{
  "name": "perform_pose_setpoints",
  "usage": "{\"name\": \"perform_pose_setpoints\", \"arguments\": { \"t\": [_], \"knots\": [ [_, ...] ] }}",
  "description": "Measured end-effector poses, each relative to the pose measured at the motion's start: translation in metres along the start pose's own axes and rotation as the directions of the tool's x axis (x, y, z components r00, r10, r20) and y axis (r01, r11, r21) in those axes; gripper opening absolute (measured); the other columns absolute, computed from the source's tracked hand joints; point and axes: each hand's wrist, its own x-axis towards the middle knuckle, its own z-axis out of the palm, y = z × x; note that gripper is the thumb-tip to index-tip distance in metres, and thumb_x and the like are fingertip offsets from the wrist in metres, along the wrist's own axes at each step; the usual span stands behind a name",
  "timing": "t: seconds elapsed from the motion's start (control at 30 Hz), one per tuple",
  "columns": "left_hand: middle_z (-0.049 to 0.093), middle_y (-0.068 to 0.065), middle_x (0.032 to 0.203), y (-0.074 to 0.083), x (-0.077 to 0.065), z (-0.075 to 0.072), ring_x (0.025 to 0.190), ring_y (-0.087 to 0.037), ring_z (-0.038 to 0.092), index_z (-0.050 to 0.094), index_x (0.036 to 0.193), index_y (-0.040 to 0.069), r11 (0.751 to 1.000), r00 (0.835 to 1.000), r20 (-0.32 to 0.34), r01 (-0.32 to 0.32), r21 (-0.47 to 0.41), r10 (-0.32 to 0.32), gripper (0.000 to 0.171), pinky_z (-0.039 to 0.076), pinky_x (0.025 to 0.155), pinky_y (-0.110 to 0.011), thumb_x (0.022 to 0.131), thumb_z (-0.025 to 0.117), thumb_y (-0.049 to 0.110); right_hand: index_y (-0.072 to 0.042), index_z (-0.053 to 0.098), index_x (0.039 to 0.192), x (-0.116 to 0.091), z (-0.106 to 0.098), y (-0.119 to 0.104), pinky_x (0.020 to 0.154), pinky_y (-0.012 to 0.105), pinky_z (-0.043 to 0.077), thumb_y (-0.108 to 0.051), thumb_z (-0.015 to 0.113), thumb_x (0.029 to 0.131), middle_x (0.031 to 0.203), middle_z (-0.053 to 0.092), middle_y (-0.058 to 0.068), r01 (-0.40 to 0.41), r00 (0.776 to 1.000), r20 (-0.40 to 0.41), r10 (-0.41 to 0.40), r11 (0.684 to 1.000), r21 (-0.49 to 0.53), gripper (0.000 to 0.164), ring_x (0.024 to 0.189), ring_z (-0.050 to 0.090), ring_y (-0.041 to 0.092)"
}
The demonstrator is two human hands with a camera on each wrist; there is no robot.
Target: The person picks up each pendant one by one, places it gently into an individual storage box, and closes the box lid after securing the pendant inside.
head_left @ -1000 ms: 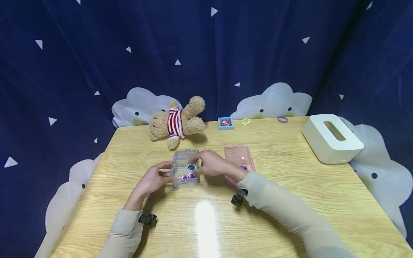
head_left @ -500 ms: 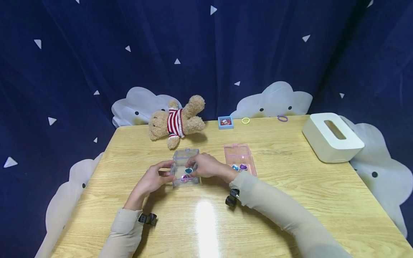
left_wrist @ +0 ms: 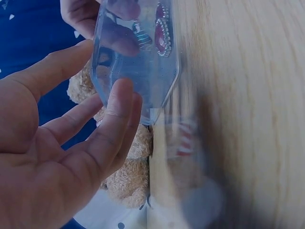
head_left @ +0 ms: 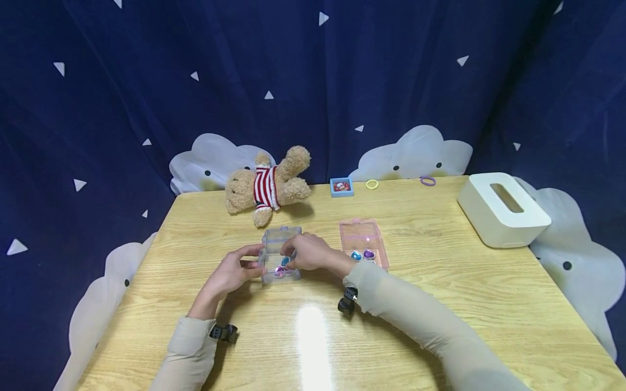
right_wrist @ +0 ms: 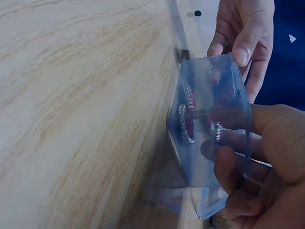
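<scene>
In the head view, an uncovered clear bluish plastic box stands on the table with its lid tipped back. My left hand rests its thumb and fingertips against the box's left side, the fingers fairly straight. Reaching inside from the right, my right hand pinches a blue gem with a silver beaded rim, low in the box. A pink gem lies near the box's front wall. Through the clear wall in the right wrist view, beaded rims of pink gems show; my fingers partly hide the blue gem.
An uncovered pink box with blue and purple gems stands to the right. Behind are a teddy bear, a small blue-framed picture, a yellow ring and a purple ring. A white tissue box stands far right.
My right hand has moved slightly left and lower inside the clear box, taking the blue gem down beside the pink one. More of the pink box shows now. My left hand has stayed put.
</scene>
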Motion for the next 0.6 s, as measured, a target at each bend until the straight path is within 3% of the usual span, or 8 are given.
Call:
{"name": "perform_pose_setpoints", "arguments": {
  "t": [0.4,0.6],
  "knots": [
    [0.053,-0.023,0.14,0.0017,-0.0004,-0.0007,0.115,-0.031,0.063,0.049,0.147,0.008,1.0,1.0,-0.015,0.015,0.023,-0.015,0.066,0.058,0.084,-0.027,0.087,0.077,0.012,-0.022,0.075,0.113,-0.0022,-0.0027,-0.001,0.089,0.034,0.054,-0.032,0.08,0.083,0.107,0.076,-0.006,0.016,1.0,-0.017,-0.015,0.999,0.048,0.032,0.102,0.069,0.016],
    [0.052,-0.024,0.141,0.0007,-0.001,-0.0002,0.117,-0.034,0.062,0.048,0.147,0.007,1.0,1.0,-0.009,0.005,0.03,-0.005,0.066,0.059,0.086,-0.03,0.087,0.076,0.012,-0.018,0.075,0.111,-0.007,-0.007,-0.0009,0.094,0.038,0.053,-0.028,0.08,0.083,0.104,0.077,-0.004,0.052,0.998,-0.051,-0.046,0.993,0.105,0.03,0.103,0.07,0.021]
  ]
}}
